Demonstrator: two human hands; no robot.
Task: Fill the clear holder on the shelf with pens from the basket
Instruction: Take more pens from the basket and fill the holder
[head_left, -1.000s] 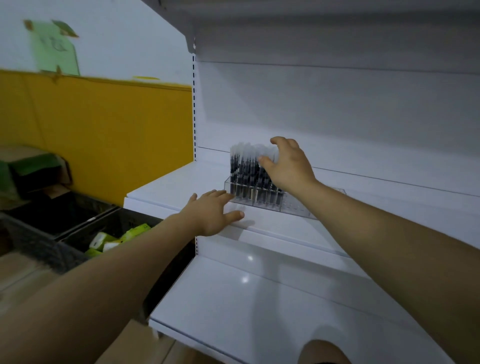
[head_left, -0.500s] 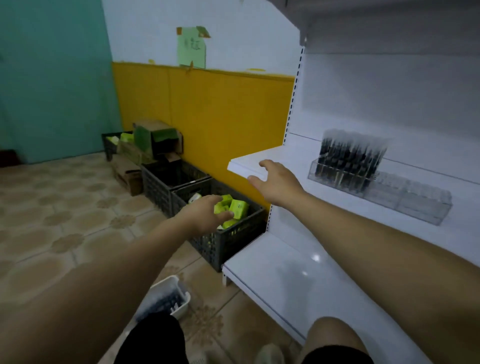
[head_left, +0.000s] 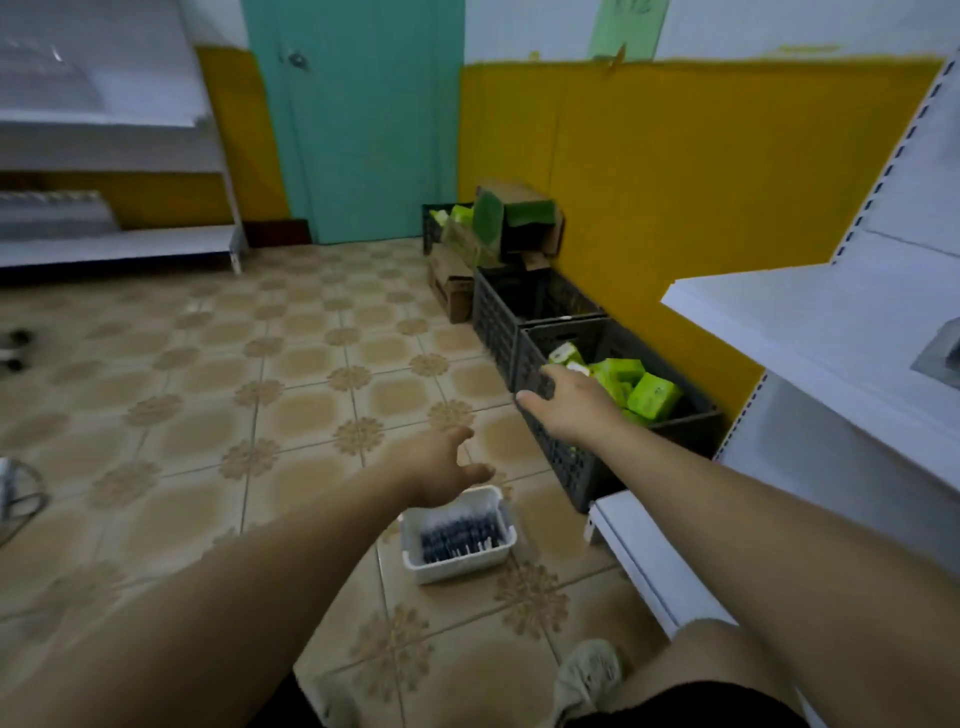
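Low on the floor at 6 o'clock I see the white plastic basket (head_left: 457, 566), dark pens (head_left: 457, 535) lying inside. L hand (head_left: 436, 470) hovers over its far rim, fingers spread wide, holding nothing. R hand (head_left: 571, 402) at 2 o'clock, relaxed, empty, over the dark grey slatted crate (head_left: 561, 457) w/ green boxes (head_left: 652, 395). Clear holder (head_left: 943, 356) barely shows on the white shelf (head_left: 779, 317), 3 o'clock edge.

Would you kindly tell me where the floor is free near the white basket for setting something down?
Bare tiles lie left of the white basket, toward the green door. Its right side is crowded: the black crate of green boxes and the lower shelf.
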